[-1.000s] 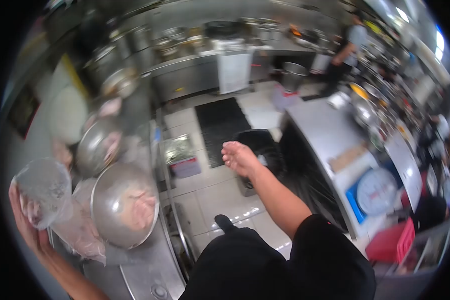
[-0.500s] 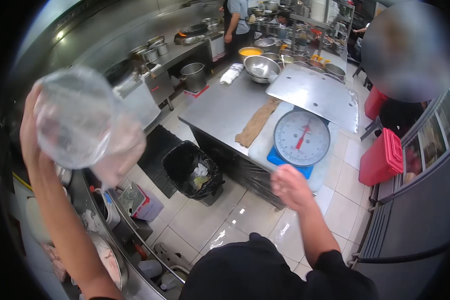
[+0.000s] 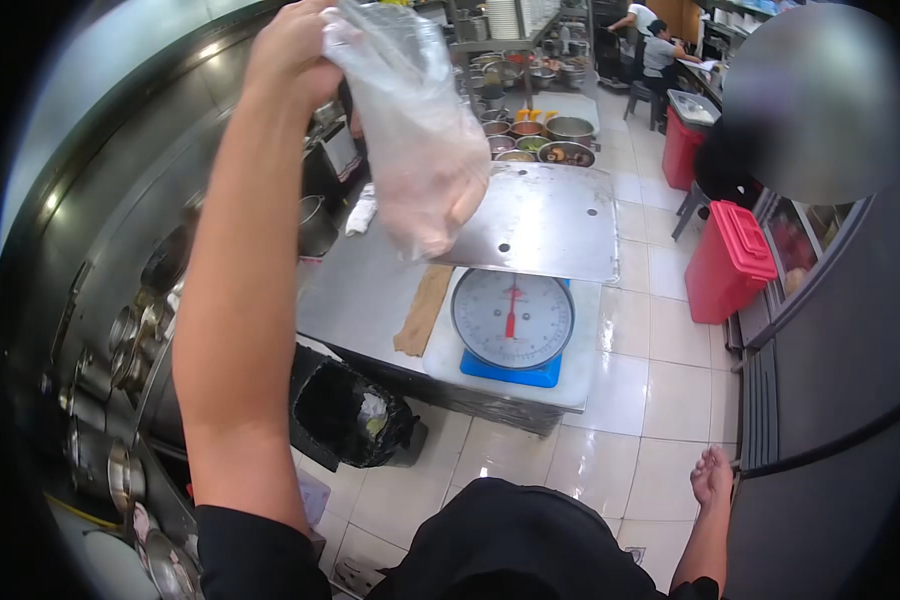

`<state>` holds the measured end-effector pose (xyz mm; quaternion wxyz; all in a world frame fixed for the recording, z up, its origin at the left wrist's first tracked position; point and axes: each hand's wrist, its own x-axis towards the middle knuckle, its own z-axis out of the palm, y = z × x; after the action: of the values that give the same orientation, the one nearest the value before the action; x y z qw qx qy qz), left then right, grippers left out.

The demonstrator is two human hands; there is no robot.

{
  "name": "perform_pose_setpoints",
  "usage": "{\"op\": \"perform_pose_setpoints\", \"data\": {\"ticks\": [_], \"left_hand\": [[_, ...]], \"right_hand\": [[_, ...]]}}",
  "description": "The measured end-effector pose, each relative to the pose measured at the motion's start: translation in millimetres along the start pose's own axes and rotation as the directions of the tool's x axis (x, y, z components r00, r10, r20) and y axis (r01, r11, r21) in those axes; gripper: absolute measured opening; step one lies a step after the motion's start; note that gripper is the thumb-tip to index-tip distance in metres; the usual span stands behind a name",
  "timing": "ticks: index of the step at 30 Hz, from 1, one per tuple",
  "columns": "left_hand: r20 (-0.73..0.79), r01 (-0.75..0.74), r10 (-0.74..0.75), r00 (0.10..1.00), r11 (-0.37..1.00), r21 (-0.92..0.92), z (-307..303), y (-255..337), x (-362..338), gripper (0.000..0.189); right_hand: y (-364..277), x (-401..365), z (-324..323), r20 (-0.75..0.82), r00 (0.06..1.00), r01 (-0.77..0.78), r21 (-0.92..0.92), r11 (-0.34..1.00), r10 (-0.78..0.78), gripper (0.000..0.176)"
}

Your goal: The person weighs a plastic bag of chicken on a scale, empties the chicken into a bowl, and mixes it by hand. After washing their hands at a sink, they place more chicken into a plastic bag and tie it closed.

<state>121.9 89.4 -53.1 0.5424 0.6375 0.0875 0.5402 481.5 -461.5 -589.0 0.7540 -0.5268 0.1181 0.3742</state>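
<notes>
And here's our left grip (image 3: 303, 52), high at 11 o'clock, fingers closed firmly round the top of a clear plastic bag (image 3: 410, 120)! It hangs just shy of 12 o'clock, up in the air, its lower end swollen with pale pink lumps (image 3: 438, 205), meat by the look of them. Down at 4 o'clock, our right grip (image 3: 712, 478) is out to the side, fingers loosely curled, part open, nothing in it that we can see. Near the middle of our view sits the dial scale (image 3: 513, 325), blue-based, red needle showing, on a white board (image 3: 582, 340) atop the bench (image 3: 360, 285). A metal sheet (image 3: 555, 225) lies at the dial's 12 o'clock edge, partly behind the bag from where we look, and a brown cloth (image 3: 425, 312) stretches along its 9 o'clock side. Food pots (image 3: 530, 129) crowd in at 1 o'clock; the black-lined bin (image 3: 395, 452) gapes at 7, crumpled white scraps (image 3: 373, 408) inside; the red bin (image 3: 725, 265) stands at 3.
</notes>
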Motion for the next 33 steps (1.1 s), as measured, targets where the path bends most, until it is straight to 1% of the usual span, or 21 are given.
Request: {"op": "perform_pose_setpoints", "data": {"ticks": [1,4,7,8,10,12,14,17,18,21,22,25,28,31,32,33], "left_hand": [[0.018,0.023,-0.021,1.000,0.996,-0.088,29,-8,-4,0.024],[0.023,0.088,-0.088,0.996,0.996,0.031,46,-39,14,0.022],[0.034,0.082,-0.083,0.996,0.996,0.019,58,-61,23,0.020],[-0.003,0.118,-0.118,0.993,0.993,0.006,63,-68,25,0.020],[-0.085,0.188,-0.189,0.978,0.982,-0.022,94,-66,16,0.020],[-0.209,0.298,-0.260,0.943,0.937,0.183,123,-51,3,0.021],[-0.009,0.168,-0.168,0.986,0.985,-0.038,87,-81,31,0.022],[0.034,0.107,-0.106,0.994,0.994,-0.021,80,-88,30,0.021],[-0.029,0.115,-0.116,0.993,0.993,-0.022,92,-80,16,0.021],[0.086,0.062,-0.067,0.994,0.996,0.062,77,-88,17,0.020],[0.112,0.081,-0.085,0.990,0.996,0.038,73,-89,17,0.020],[-0.038,0.146,-0.144,0.989,0.987,0.059,94,-82,-12,0.016],[-0.104,0.121,-0.105,0.989,0.978,0.169,82,-94,-14,0.013],[-0.032,0.156,-0.153,0.988,0.976,0.152,79,-95,-22,0.012],[-0.026,0.150,-0.148,0.989,0.977,0.150,81,-95,-26,0.012],[-0.021,0.143,-0.142,0.990,0.979,0.148,96,-86,-43,0.014]], "right_hand": [[7,2,-24,-0.034,0.999,-0.038,0.050,0.998,0.040,0.014],[23,-9,-65,-0.208,0.967,-0.116,0.145,0.983,0.145,0.017],[42,-13,-98,-0.285,0.934,-0.158,0.206,0.966,0.214,0.017],[48,-14,-107,-0.296,0.928,-0.167,0.218,0.962,0.228,0.017],[56,-17,-116,-0.315,0.914,-0.186,0.237,0.954,0.256,0.017],[68,-12,-131,-0.348,0.894,-0.210,0.228,0.951,0.281,0.017],[72,-12,-135,-0.367,0.878,-0.246,0.204,0.948,0.307,0.019],[77,-14,-130,-0.377,0.862,-0.302,0.157,0.940,0.340,0.022],[80,-13,-129,-0.381,0.856,-0.321,0.138,0.937,0.349,0.022],[88,-6,-134,-0.388,0.858,-0.334,0.076,0.940,0.336,0.020],[89,-4,-138,-0.388,0.863,-0.331,0.054,0.942,0.325,0.019],[87,0,-139,-0.418,0.854,-0.355,-0.037,0.934,0.309,0.021],[88,5,-145,-0.411,0.860,-0.379,-0.115,0.918,0.304,0.024],[89,4,-147,-0.419,0.857,-0.401,-0.175,0.899,0.300,0.024],[88,2,-146,-0.433,0.850,-0.410,-0.183,0.894,0.301,0.024],[86,-2,-142,-0.445,0.844,-0.418,-0.192,0.888,0.301,0.024]]}}
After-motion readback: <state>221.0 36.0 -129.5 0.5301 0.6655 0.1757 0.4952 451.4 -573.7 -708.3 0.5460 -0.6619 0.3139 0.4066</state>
